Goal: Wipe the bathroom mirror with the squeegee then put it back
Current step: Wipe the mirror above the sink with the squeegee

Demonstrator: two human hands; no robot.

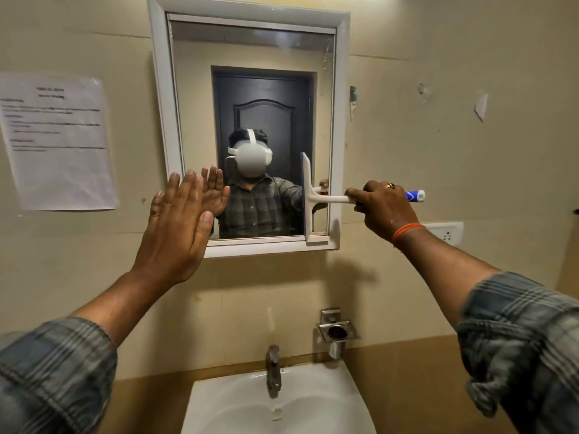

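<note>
The white plastic squeegee [308, 195] with a blue-and-white handle end is held sideways, its long blade standing upright against the glass at the lower right of the white-framed rectangular wall mirror [250, 130]. The right hand [383, 208] grips the handle with fingers curled round it, just right of the mirror's frame; the blade lies left of that grip, its lower end reaching the frame's bottom edge. An orange thread band [407, 231] circles the wrist below the grip. Well left of the grip, the left hand [178, 227] is raised flat, fingers straight and together, holding nothing, at the mirror's lower left corner; whether it touches the glass cannot be told. Below the grip are a steel wall holder [336, 332], a chrome tap [273, 369] and a white basin [313, 399]. A printed paper notice [58, 142] is on the wall far left.
</note>
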